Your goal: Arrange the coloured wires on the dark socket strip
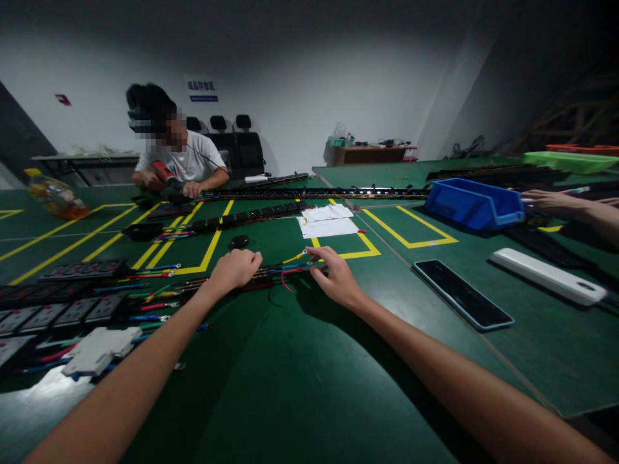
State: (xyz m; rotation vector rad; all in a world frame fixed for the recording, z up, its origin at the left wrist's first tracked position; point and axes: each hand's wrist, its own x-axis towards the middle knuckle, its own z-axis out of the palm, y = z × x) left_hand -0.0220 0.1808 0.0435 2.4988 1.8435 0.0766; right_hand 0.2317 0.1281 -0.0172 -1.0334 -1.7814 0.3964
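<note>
The wire bundle (285, 265) is laid on the tabletop (300, 386) between both sets of fingers. It is gripped in the curled-shut fingers of the left hand (235, 269); its ends are pinched by the right hand (334, 276).

Both hands are seen stretched forward over the green table (300, 386). The left hand (235, 269) is curled into a fist over a wire bundle (285, 267) of red, blue and yellow leads. The right hand (336, 277) is laid on the bundle's other end, fingertips on the leads; whether it grips them cannot be told.

A black round object (238, 241) is noted just beyond the left hand, and white papers (327, 221) farther back. Grey socket modules (82, 269) and a white plastic part (99, 348) are ranged at left. At right lie a phone (461, 293), a white bar (546, 276) and a blue bin (474, 203). A co-worker (181, 158) is seated across the table, and another person's hand (551, 201) is seen beside the bin.
</note>
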